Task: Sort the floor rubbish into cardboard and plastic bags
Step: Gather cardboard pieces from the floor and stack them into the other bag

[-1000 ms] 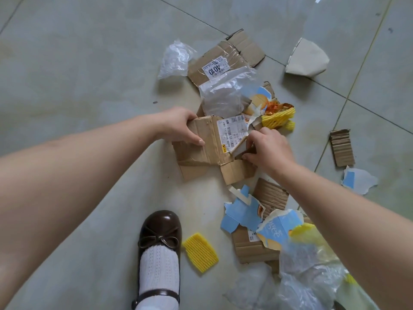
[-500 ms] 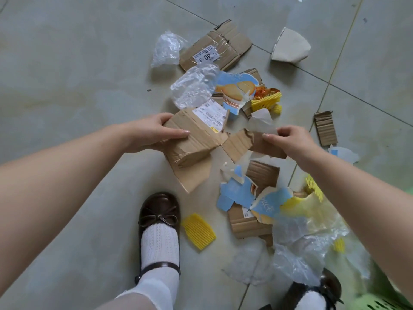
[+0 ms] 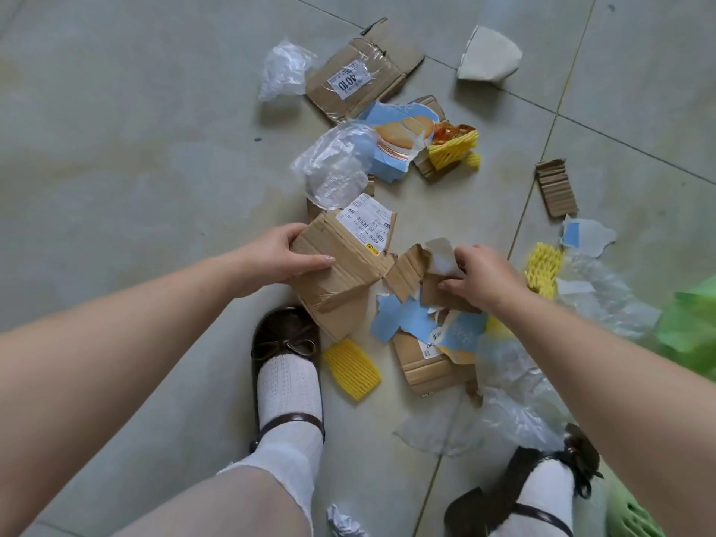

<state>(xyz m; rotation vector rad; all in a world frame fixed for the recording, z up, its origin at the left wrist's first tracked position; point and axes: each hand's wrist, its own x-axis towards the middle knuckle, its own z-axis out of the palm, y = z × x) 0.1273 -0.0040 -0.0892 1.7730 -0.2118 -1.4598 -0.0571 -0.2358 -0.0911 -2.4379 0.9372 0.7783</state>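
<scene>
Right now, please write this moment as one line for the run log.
phase: gathering cardboard | left hand: grips labelled cardboard piece | right hand: pinches torn cardboard scrap | plastic film: on floor, untouched

Under you the grey tiled floor (image 3: 135, 149) carries scattered cardboard scraps (image 3: 556, 186), a labelled cardboard flap (image 3: 360, 77), crumpled clear plastic (image 3: 284, 69), yellow foam netting (image 3: 351, 368) and blue torn paper (image 3: 403, 321).

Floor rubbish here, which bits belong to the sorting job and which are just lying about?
Job:
- labelled cardboard piece, in left hand
- torn cardboard flap, in right hand
- clear plastic wrap
- yellow foam net
- green bag

Lying about:
- brown shoe
- floor tiles
</scene>
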